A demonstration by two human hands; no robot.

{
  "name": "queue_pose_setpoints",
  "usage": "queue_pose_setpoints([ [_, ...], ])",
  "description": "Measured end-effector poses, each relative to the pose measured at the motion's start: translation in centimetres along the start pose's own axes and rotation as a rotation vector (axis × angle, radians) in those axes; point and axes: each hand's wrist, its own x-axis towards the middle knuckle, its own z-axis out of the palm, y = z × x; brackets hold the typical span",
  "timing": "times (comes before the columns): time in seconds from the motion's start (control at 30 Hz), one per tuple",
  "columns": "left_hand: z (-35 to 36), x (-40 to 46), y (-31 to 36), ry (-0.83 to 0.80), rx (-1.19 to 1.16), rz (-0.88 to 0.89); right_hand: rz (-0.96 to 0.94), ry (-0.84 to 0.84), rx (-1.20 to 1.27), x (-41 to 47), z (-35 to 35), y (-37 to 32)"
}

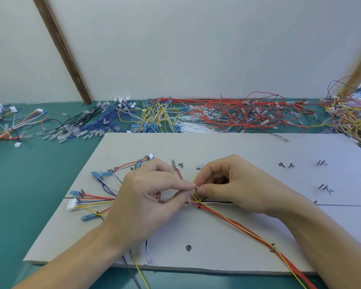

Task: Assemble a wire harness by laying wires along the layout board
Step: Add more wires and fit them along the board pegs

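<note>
A pale grey layout board (227, 147) lies on the green table, marked with handwritten labels and small pegs. A bundle of red, yellow, blue and white wires (96, 202) runs along its middle line, with blue terminals and a white connector (71, 206) at the left end. Red and yellow wires (250, 232) trail off toward the lower right. My left hand (146, 197) and my right hand (229, 184) meet over the bundle at mid-board. Both pinch a thin pale tie strip (191, 195) at their fingertips, just above the wires.
Loose wires lie along the table's back edge: black and blue ones (88, 126), yellow ones (154, 115), white ties (194, 125), a red heap (248, 113) and a mixed tangle (350, 115) at right. Wooden struts (61, 49) lean on the wall.
</note>
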Motion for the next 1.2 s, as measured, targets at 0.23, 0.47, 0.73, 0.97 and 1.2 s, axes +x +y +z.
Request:
queue_pose_setpoints([
  [0.23, 0.01, -0.09, -0.15, -0.098, 0.009, -0.092, 0.027, 0.031, 0.036, 0.08, 0.05, 0.15],
  [0.47, -0.11, -0.07, -0.11, -0.112, 0.008, -0.120, 0.023, 0.026, 0.024, 0.07, 0.09, 0.13],
  [0.73, -0.08, -0.04, 0.06, -0.122, 0.028, -0.095, 0.029, 0.039, 0.032, 0.08, 0.07, 0.20],
  [0.97, -0.01, -0.12, -0.13, -0.124, 0.012, -0.102, 0.018, 0.026, 0.018, 0.16, 0.05, 0.28],
  [1.2, 0.20, -0.12, -0.26, -0.125, -0.014, -0.121, -0.012, 0.018, 0.006, 0.16, 0.08, 0.40],
])
